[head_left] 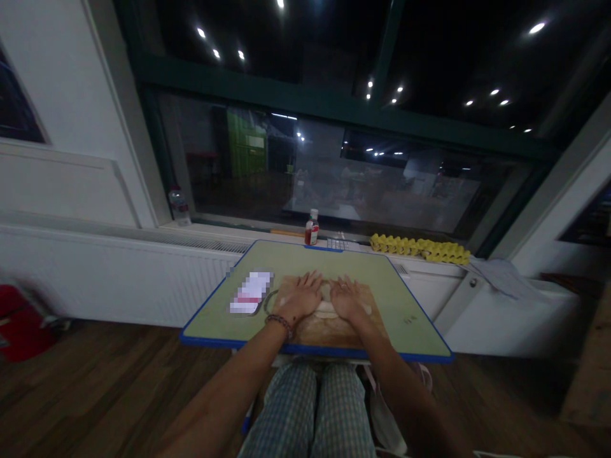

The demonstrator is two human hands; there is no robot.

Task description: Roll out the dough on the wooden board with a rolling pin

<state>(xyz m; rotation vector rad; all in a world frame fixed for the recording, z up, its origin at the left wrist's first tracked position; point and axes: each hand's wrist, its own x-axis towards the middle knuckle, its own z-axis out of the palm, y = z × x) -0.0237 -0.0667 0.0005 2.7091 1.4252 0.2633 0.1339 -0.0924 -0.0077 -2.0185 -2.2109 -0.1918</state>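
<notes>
Both of my hands lie flat, palms down, with fingers spread on a pale lump of dough (325, 310) that shows between and below them. My left hand (298, 296) wears a dark beaded bracelet (280, 324) and rests on the dough's left side. My right hand (346, 300) rests on its right side. Under the dough lies a floured wooden board (334, 329), on a green table with a blue edge (305, 261). Left of the board lies a thin dark ring (268, 303), next to a pixelated flat object (251, 292) that I cannot identify.
Behind the table, a white sill holds a small red-labelled bottle (312, 228), a yellow egg tray (420, 249) and a plastic water bottle (179, 207). A white radiator (143, 273) stands below the sill, and a grey cloth (501, 278) hangs at right.
</notes>
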